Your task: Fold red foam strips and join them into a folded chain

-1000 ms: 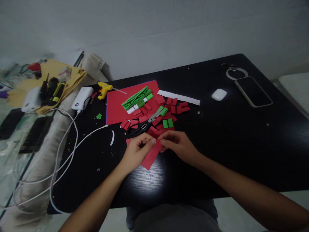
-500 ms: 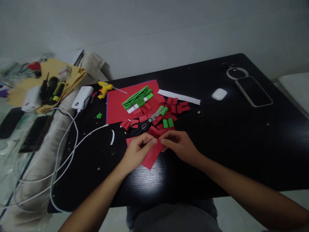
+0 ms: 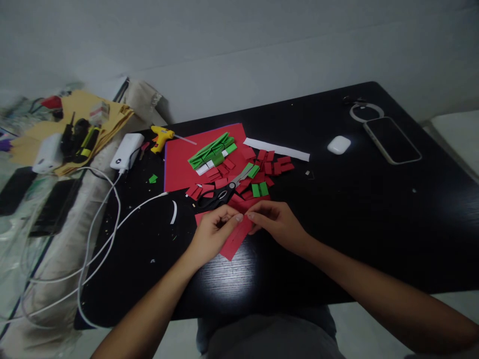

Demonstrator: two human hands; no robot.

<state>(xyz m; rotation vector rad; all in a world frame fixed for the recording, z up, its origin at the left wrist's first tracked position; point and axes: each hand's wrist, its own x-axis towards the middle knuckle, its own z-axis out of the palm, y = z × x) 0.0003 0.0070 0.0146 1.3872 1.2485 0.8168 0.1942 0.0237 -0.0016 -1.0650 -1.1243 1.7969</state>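
Observation:
Both hands meet over a piece of red paper [image 3: 232, 244] near the front of the black table. My left hand [image 3: 214, 230] pinches red paper between thumb and fingers. Close beside it, my right hand [image 3: 275, 223] pinches the same paper, its thumb facing the left one. The fingers partly hide the paper's upper part. Just beyond the hands lie black-handled scissors [image 3: 219, 196], partly open, among several folded red paper pieces [image 3: 277, 168]. A folded green paper piece [image 3: 261, 189] lies near my right hand, and a bundle of green paper [image 3: 211, 152] lies farther back.
A red sheet [image 3: 177, 167] lies under the bundle, with a white paper strip [image 3: 277, 148] to its right. A yellow glue gun [image 3: 161, 137], a white power bank [image 3: 127, 151] and cables stand left. An earbud case [image 3: 339, 144] and a phone [image 3: 392, 140] lie right.
The lower corner of the red paper has shifted slightly left and up. Both hands keep their pinch in nearly the same place.

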